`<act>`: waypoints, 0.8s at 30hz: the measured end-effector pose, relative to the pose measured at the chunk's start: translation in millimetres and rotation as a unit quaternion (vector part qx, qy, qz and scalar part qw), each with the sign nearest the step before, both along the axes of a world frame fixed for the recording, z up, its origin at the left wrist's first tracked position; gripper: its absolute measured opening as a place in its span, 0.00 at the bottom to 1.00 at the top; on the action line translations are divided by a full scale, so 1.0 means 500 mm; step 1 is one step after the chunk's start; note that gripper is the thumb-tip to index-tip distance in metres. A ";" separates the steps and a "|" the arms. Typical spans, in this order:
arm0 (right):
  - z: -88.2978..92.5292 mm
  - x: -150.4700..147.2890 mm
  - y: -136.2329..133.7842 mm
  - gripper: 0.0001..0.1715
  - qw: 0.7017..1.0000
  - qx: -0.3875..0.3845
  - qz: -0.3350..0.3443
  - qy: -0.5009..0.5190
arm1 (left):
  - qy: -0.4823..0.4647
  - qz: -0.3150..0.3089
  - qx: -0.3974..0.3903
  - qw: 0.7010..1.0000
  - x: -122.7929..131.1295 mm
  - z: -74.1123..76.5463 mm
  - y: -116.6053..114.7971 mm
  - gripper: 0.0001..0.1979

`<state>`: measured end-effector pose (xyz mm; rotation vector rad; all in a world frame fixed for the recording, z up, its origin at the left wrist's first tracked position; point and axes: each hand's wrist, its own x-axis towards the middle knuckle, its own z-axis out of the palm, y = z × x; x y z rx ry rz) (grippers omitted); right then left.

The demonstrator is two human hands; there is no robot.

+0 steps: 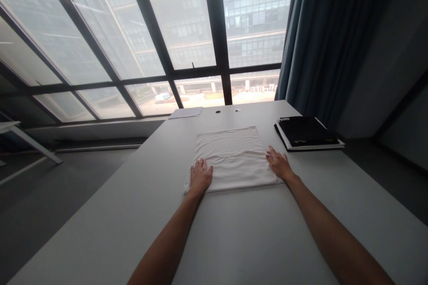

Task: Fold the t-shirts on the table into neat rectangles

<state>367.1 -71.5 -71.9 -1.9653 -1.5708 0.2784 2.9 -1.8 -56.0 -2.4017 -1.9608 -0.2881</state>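
Note:
A white cloth (232,156), folded into a flat rectangle, lies in the middle of a grey table (234,231). My left hand (200,175) rests flat on the cloth's near left corner, fingers stretched out. My right hand (278,164) lies flat on the cloth's right edge, fingers spread. Neither hand holds anything.
A stack of black and white folded items (306,132) sits at the table's right side. A sheet of paper (186,112) lies at the far left corner, near two cable holes (228,110). Large windows stand beyond the table, and a dark curtain (327,40) hangs to the right.

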 end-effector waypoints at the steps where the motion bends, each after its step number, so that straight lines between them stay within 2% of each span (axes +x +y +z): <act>1: -0.001 -0.001 0.000 0.33 1.000 -0.001 -0.002 -0.001 | 0.000 -0.001 0.001 1.000 -0.001 -0.002 0.001 0.29; 5: 0.000 0.000 -0.004 0.33 1.000 0.009 -0.003 0.005 | -0.005 -0.005 0.012 1.000 -0.003 -0.008 0.004 0.29; 8: 0.009 0.003 -0.008 0.32 1.000 0.029 -0.007 -0.001 | -0.007 -0.004 0.021 1.000 -0.004 -0.001 0.006 0.29; 11: 0.024 -0.005 -0.013 0.28 0.996 0.078 -0.003 -0.042 | -0.003 -0.020 0.042 0.999 -0.010 0.013 0.004 0.27; 14: 0.031 -0.039 -0.019 0.27 0.986 0.122 0.039 -0.109 | 0.015 -0.043 0.036 0.998 -0.019 0.018 0.000 0.27; 16: 0.027 -0.069 -0.024 0.28 0.982 0.101 0.074 -0.143 | 0.028 -0.045 0.012 0.999 -0.024 0.016 -0.004 0.28; 18: 0.018 -0.093 -0.028 0.30 0.980 0.045 0.098 -0.169 | 0.035 -0.038 -0.005 0.999 -0.027 0.012 -0.008 0.29; 21: 0.009 -0.108 -0.033 0.34 0.974 -0.034 0.107 -0.195 | 0.042 -0.028 -0.009 0.999 -0.027 0.011 -0.014 0.30; 24: 0.010 -0.108 -0.046 0.35 0.972 -0.064 0.105 -0.201 | 0.050 -0.025 -0.012 0.998 -0.032 0.012 -0.032 0.30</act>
